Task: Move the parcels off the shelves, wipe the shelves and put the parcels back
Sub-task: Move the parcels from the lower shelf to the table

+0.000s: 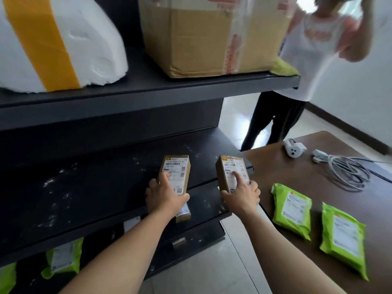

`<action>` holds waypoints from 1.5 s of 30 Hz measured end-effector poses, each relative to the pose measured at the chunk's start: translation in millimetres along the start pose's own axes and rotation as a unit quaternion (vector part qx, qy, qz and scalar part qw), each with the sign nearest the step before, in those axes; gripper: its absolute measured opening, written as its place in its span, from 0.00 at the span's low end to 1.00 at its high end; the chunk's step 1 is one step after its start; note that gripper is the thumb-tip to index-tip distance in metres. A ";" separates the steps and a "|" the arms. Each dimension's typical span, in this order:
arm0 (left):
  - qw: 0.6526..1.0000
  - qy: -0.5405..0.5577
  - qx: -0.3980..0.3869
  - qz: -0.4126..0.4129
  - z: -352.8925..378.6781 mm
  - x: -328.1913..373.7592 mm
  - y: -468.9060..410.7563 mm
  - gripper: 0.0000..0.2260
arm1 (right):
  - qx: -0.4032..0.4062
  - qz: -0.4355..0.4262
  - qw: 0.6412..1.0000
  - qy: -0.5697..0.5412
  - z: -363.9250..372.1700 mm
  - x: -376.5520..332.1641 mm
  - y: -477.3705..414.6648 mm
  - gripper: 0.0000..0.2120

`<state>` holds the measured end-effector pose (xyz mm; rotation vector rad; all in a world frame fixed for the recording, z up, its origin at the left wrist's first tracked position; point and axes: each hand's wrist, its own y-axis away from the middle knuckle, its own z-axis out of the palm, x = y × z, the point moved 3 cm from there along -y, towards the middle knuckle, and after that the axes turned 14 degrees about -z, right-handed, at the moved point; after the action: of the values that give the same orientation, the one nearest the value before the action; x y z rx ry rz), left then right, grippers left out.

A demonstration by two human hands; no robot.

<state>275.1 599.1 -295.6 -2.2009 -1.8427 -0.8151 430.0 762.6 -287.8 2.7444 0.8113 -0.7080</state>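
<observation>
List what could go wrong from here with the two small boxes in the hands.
1. The left hand grips the left small box over another box at the shelf edge; lifting may knock that one off.
2. The right hand holds the right small box mostly from its near end, so it may tip.
3. A bystander stands close to the table, risking a bump.

The white foam box [53, 39] at ten o'clock and the big carton [212, 35] at twelve run off the top edge. A bystander [314, 49] at one o'clock is blurred and cut off above. Label print on both small boxes is too small to read. The left hand [164, 197] covers the near end of its box [175, 175]. Green mailers [63, 258] at seven o'clock sit half-hidden under the shelf.
</observation>
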 end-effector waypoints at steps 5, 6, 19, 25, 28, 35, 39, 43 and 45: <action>0.997 -0.017 -0.034 0.063 28.3 41.3 38.7 0.38 | 0.044 0.047 0.998 -0.018 -37.1 56.5 22.9 0.34; 0.997 -0.016 -0.039 0.070 34.5 50.4 46.7 0.38 | 0.052 0.054 0.997 -0.019 -44.3 68.9 26.9 0.34; 0.971 -0.055 -0.147 0.180 149.4 169.1 207.5 0.38 | 0.114 0.177 0.978 -0.010 -151.8 268.6 99.2 0.36; 0.953 -0.083 -0.185 0.226 212.0 216.9 298.6 0.38 | 0.120 0.227 0.967 -0.010 -191.1 364.0 142.7 0.37; 0.944 -0.093 -0.212 0.235 246.0 234.0 339.0 0.39 | 0.114 0.254 0.960 -0.004 -203.5 406.9 162.6 0.37; 0.925 -0.140 -0.229 0.271 312.9 257.9 404.4 0.38 | 0.090 0.306 0.948 -0.002 -211.2 481.2 195.0 0.37; 0.914 -0.165 -0.242 0.280 346.3 264.9 428.8 0.39 | 0.067 0.326 0.943 -0.003 -204.3 511.6 205.0 0.37; 0.905 -0.201 -0.237 0.290 373.5 270.6 440.1 0.40 | 0.061 0.342 0.938 -0.017 -196.6 534.6 207.8 0.35; 0.903 -0.215 -0.233 0.289 384.2 271.1 441.0 0.40 | 0.057 0.349 0.935 -0.020 -192.2 542.6 207.9 0.35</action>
<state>835.3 905.0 -386.5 -3.2104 -1.0370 -0.7278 1019.3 899.7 -380.2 2.8023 -0.2401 -0.6526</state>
